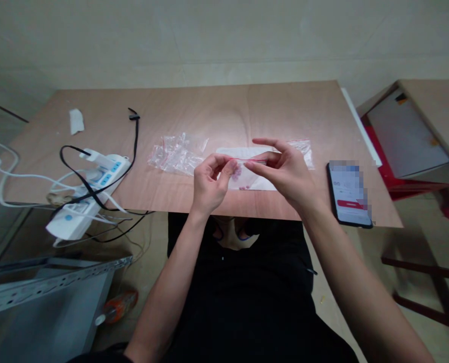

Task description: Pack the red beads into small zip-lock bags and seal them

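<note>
Between my hands is a small clear zip bag (247,161) with a red strip along its top edge. My left hand (211,182) is closed, thumb and forefinger pinching the strip's left end. At the other end, my right hand (290,174) has thumb and forefinger pressed on the bag's top, with another finger stretched out above. Small pinkish pieces (237,173) show below the strip; whether they lie inside the bag or behind it I cannot tell. Under the hands lies a white sheet (260,182), with a few reddish bits (244,188) at its near edge.
Crumpled clear bags (177,154) lie left of the sheet, and another clear bag (304,151) lies right. A phone (348,196) rests near the table's right edge. On the left are a power strip (90,194) with tangled cables and a white scrap (76,121).
</note>
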`<control>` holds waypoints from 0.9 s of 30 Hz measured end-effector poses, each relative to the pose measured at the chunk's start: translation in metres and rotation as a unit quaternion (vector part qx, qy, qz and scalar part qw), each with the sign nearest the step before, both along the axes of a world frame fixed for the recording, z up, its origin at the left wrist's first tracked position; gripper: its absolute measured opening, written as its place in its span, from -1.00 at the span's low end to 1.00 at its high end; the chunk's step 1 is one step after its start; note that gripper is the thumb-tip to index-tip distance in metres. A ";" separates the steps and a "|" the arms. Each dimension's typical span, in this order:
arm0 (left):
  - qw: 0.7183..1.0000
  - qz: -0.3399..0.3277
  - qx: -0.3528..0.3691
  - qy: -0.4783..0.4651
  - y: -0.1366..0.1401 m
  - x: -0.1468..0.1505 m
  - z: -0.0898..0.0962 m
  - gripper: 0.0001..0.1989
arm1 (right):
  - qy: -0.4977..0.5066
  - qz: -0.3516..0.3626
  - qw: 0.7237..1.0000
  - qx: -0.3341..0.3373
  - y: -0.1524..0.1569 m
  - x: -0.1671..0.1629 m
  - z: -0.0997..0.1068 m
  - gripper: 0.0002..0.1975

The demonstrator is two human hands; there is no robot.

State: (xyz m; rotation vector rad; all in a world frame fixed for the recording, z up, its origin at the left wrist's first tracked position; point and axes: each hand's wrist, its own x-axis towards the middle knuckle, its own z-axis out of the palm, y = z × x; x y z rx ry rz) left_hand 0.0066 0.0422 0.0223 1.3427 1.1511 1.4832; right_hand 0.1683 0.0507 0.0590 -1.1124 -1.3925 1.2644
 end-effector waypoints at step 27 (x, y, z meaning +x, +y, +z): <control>0.997 -0.076 -0.021 0.004 -0.003 0.002 0.005 -0.73 | 0.015 0.019 1.000 -0.003 -0.009 0.002 -0.008 -0.71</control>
